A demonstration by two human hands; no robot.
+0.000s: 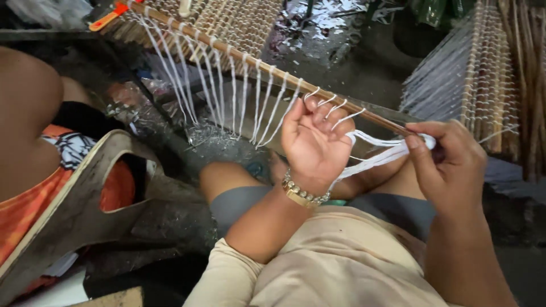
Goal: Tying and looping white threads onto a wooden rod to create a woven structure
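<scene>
A thin wooden stick (239, 57) runs slanted from upper left to centre right, with several white string loops (227, 91) hanging off it. My left hand (314, 142), palm up and wearing a beaded bracelet, has its fingers curled around the stick and the last loops. My right hand (449, 162) pinches the stick's right end together with a bundle of white string (378, 153) that stretches between both hands.
A woven mat of thin sticks (227, 20) lies behind the stick. Another bundle of tied sticks (472, 79) stands at right. A curved wooden board (74, 204) lies at left, next to a person in orange cloth (23, 210). My knees (239, 193) are below.
</scene>
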